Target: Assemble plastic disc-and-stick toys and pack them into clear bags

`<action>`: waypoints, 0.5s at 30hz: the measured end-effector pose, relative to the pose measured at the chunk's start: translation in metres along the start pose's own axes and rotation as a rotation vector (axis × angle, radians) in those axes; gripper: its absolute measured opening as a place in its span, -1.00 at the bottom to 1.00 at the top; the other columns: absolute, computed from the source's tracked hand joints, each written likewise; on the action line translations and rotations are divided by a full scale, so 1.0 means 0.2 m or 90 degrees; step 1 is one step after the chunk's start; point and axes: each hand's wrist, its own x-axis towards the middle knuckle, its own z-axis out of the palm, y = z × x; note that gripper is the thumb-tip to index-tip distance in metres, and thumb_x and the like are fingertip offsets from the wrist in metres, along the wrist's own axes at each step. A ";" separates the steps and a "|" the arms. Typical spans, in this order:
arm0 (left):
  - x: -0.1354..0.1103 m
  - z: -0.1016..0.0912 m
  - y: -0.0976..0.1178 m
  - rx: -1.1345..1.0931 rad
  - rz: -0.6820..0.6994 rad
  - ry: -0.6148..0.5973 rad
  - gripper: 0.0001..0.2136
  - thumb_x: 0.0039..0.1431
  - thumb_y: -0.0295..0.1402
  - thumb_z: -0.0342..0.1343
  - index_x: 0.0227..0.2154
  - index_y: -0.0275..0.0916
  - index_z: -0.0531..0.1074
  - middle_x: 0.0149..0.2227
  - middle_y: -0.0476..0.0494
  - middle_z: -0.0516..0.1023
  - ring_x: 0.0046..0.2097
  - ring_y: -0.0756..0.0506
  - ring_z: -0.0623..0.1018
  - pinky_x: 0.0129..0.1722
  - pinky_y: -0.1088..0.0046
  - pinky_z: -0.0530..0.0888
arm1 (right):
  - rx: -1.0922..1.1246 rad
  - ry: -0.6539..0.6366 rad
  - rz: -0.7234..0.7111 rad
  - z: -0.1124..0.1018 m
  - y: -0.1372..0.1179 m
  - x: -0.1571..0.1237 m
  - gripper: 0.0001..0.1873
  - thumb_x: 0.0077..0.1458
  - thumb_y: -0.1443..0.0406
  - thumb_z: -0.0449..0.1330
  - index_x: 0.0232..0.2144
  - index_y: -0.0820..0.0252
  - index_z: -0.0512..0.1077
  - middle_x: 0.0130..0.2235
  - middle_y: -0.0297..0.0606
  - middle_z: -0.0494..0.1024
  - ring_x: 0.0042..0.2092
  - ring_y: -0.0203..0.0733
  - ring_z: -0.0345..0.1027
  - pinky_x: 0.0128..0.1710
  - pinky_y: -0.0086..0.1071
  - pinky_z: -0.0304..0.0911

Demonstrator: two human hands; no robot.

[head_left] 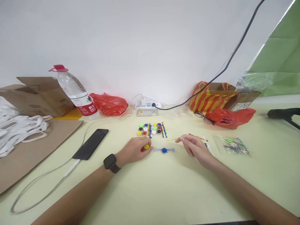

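Where the two hands face each other across the table (pixel 164 190), the blue piece (pixel 164 150) lies flat between them: a blue hub on a pale rod. Its long axis runs 9 to 3 o'clock.

1. Left hand (pixel 134 150): the blue piece is at its 3 o'clock, just beside the fingertips and not touching them. This hand is the nearer of the two. Its fingers are closed on a yellow disc (pixel 146 146), which shows at the tips. A red part (pixel 142 149) sits against the disc, half under the fingers.
2. Right hand (pixel 195 146): the blue piece is at its 9 o'clock, near but clearly apart. The fingers are loosely curled, with the forefinger pointing to 9 o'clock.
3. Parts set (pixel 152 129): rows of coloured discs and sticks at 12 o'clock from the blue piece, apart from both hands.

Limits of view:
- A thin yellow stick (pixel 172 139) ends at the right fingertips. Whether it is pinched or only lies on the table cannot be told, so the right hand's grip is undetermined.
- Red and green sticks (pixel 206 141) at 1 o'clock of the right hand are partly hidden behind it.
- How the red part joins the yellow disc is too small to make out.
- Contents of the clear bag (pixel 234 146), at 3 o'clock of the right hand, are blurred.
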 end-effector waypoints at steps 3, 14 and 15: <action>0.00 0.00 0.01 -0.012 -0.002 0.005 -0.87 0.38 -0.27 0.05 -0.29 -0.16 0.40 -0.32 -0.04 0.54 -0.31 -0.08 0.50 -0.29 0.39 0.36 | -0.073 0.046 -0.028 -0.08 0.00 0.03 -0.48 0.24 -0.13 0.17 -0.22 0.20 0.58 -0.63 -0.44 0.24 -0.56 -0.28 0.10 -0.53 -0.38 0.02; 0.00 0.00 0.01 -0.037 -0.007 0.014 -0.90 0.35 -0.27 0.10 -0.23 -0.13 0.47 -0.24 -0.06 0.62 -0.23 -0.12 0.60 -0.20 0.37 0.45 | -0.641 0.219 -0.174 -0.44 0.18 0.17 -0.76 0.22 0.15 0.15 -0.36 0.11 0.54 -0.36 -0.18 0.59 -0.28 -0.02 0.44 -0.24 -0.20 0.27; 0.00 0.00 0.02 -0.035 -0.007 0.015 -0.90 0.35 -0.27 0.10 -0.22 -0.13 0.48 -0.24 -0.06 0.62 -0.23 -0.12 0.60 -0.20 0.37 0.45 | -0.646 0.199 -0.188 -0.43 0.19 0.17 -0.77 0.24 0.16 0.15 -0.34 0.12 0.55 -0.33 -0.17 0.60 -0.25 0.00 0.45 -0.19 -0.17 0.29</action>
